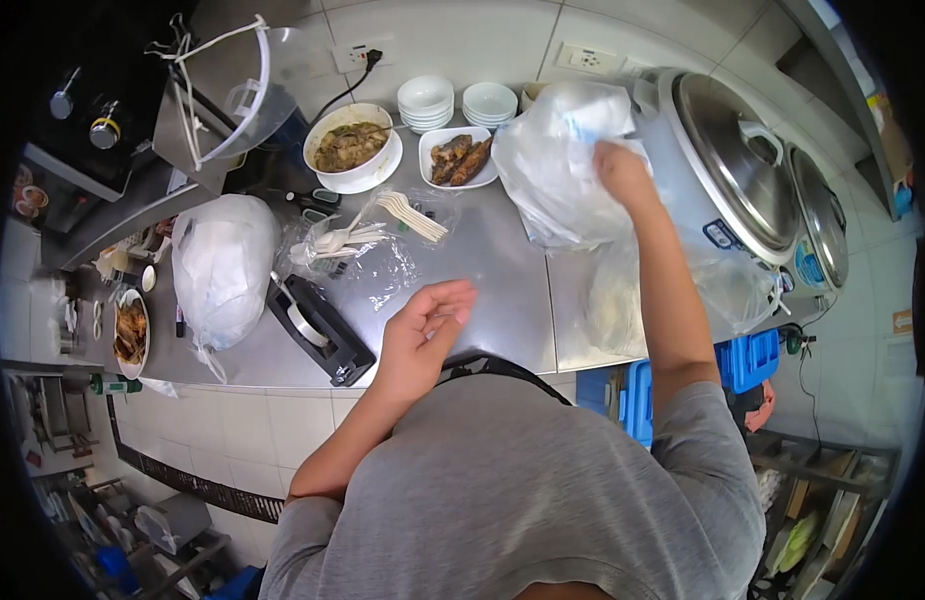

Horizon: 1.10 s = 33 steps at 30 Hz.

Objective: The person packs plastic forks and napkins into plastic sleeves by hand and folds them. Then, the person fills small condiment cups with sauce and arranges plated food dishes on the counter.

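Observation:
My right hand (623,174) is closed on a white plastic bag (563,150) at the back right of the steel counter (508,270). Nothing lies in my left hand (430,330), which hovers over the counter's front part with its fingers stretched out. Between the hands and the wall are white plastic forks (413,217) in clear wrapping and a white dish of browned fish (462,158). Left of my left hand stands a black tape dispenser (318,330). A clear bag (613,300) lies below my right forearm.
A bowl of stew (351,148) and stacked white bowls (426,101) stand along the wall. Big steel-lidded pots (738,150) fill the right end. A full white bag (223,265) and a plate of food (132,333) are at the left. Blue crates (748,360) stand below the counter.

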Each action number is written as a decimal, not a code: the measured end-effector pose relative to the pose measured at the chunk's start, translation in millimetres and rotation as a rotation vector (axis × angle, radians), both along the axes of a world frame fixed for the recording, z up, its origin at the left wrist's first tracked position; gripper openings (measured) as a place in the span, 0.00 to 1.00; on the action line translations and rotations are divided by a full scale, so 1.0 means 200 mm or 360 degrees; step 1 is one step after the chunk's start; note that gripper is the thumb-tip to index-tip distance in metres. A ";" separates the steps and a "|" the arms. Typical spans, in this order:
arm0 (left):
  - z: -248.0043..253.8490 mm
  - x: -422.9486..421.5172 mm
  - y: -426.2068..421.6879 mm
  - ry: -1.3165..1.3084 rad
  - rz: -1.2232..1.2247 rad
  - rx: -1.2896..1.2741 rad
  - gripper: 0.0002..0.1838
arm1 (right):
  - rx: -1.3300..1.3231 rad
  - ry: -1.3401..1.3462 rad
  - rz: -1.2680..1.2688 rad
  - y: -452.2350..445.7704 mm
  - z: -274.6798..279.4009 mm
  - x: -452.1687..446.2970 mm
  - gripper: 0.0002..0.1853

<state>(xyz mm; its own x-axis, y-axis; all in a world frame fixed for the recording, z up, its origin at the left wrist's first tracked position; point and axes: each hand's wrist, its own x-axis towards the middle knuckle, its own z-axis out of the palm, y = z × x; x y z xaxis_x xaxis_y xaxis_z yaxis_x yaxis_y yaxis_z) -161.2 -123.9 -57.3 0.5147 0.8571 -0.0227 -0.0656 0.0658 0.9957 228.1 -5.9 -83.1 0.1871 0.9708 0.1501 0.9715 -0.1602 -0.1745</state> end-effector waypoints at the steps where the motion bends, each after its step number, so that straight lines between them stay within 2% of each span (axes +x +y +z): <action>1: 0.02 -0.01 0.01 -0.0010 0.0019 -0.0012 0.17 | 0.0114 -0.0073 0.0205 -0.01 -0.13 0.08 0.04; 2: 0.01 -0.05 0.03 0.0004 0.0059 0.0036 0.17 | 0.0230 -0.0142 0.0422 -0.02 -0.19 0.14 0.05; 4: -0.03 -0.14 0.09 0.0048 0.0199 0.0129 0.16 | 0.0160 -0.0225 0.0270 0.00 -0.16 0.20 0.06; 6: -0.03 -0.24 0.15 0.0106 0.0447 0.0110 0.16 | 0.0880 -0.0150 0.0339 -0.13 0.11 -0.08 0.07; 8: -0.06 -0.36 0.24 0.0141 0.0679 0.0076 0.16 | 0.0986 0.0052 0.0301 -0.25 0.27 -0.35 0.10; 10: -0.12 -0.51 0.33 0.0226 0.0928 0.0201 0.16 | 0.0878 0.0241 0.0432 -0.34 0.30 -0.52 0.11; 12: -0.07 -0.68 0.42 0.0496 0.1301 0.0389 0.14 | 0.0316 0.0675 0.0492 -0.43 0.25 -0.65 0.12; 14: -0.05 -0.90 0.56 0.0832 0.1699 0.0718 0.11 | -0.0319 0.0774 0.0691 -0.49 0.15 -0.69 0.14; 15: -0.11 -1.04 0.65 0.0831 0.1810 0.0857 0.10 | -0.0575 0.0855 0.0627 -0.51 0.15 -0.74 0.16; 16: -0.14 -1.15 0.73 0.0984 0.1876 0.0806 0.09 | -0.0831 0.0926 0.0555 -0.52 0.15 -0.80 0.17; 18: -0.38 -1.38 0.92 0.1375 0.1707 0.0726 0.10 | -0.0675 0.0968 0.0669 -0.55 0.11 -0.87 0.17; 21: -0.87 -1.52 1.03 0.1899 0.1417 0.0638 0.11 | -0.0546 0.0979 0.0719 -0.58 0.11 -0.95 0.16; 22: -0.91 -1.51 1.00 0.2060 0.1322 0.0604 0.11 | -0.0520 0.0968 0.0711 -0.58 0.12 -0.96 0.16; 23: -0.93 -1.53 1.01 0.1887 0.1405 0.0494 0.10 | -0.0479 0.0986 0.0695 -0.58 0.13 -0.97 0.16; 26: -0.87 -1.57 1.05 0.1841 0.1441 0.0434 0.12 | -0.0395 0.1000 0.0619 -0.62 0.16 -0.99 0.16; 27: -0.85 -1.61 1.06 0.1719 0.1500 0.0557 0.16 | -0.0380 0.0985 0.0582 -0.64 0.17 -0.99 0.16; 28: -0.72 -1.60 1.04 0.1761 0.1583 0.0389 0.16 | -0.0356 0.0971 0.0550 -0.64 0.19 -1.00 0.16; 30: -0.44 -1.53 0.92 0.1387 0.1812 0.0629 0.16 | -0.0406 0.1052 0.0508 -0.65 0.23 -1.03 0.19; 31: -0.26 -1.46 0.82 0.1082 0.1787 0.0476 0.16 | -0.0429 0.1095 0.0475 -0.67 0.24 -1.05 0.20; 33: -0.01 -1.30 0.59 -0.0008 0.1344 -0.0012 0.14 | -0.0335 0.1408 0.0606 -0.68 0.22 -1.12 0.26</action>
